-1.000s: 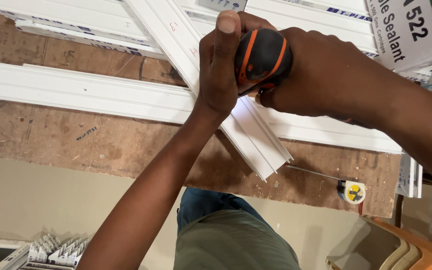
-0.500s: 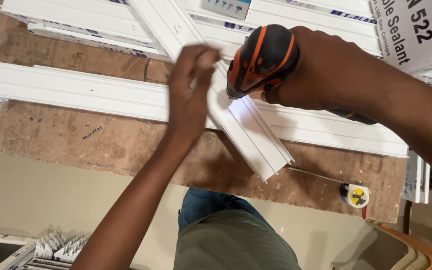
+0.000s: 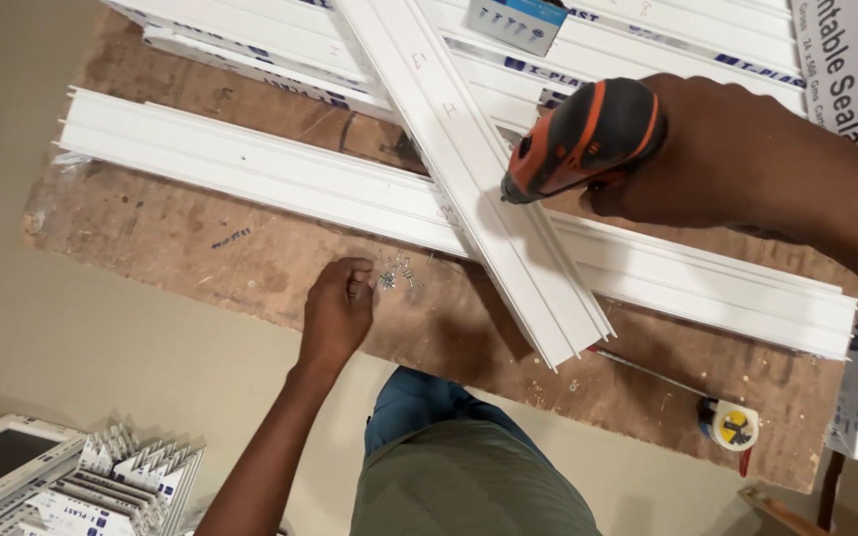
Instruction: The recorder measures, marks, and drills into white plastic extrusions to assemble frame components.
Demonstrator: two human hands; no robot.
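Note:
My right hand grips an orange and black power drill, held over a white plastic profile that lies diagonally across a long white profile. My left hand rests on the brown wooden board, fingers curled at a small pile of screws just in front of the long profile. Whether a screw is between the fingers cannot be told.
More white profiles are stacked at the back of the board. A yellow tape measure and a thin screwdriver lie at the right front. A stack of cut white pieces sits on the floor, lower left.
My left hand has left the drill and the diagonal profile and dropped down to the screws on the board. The drill has lifted slightly to the right.

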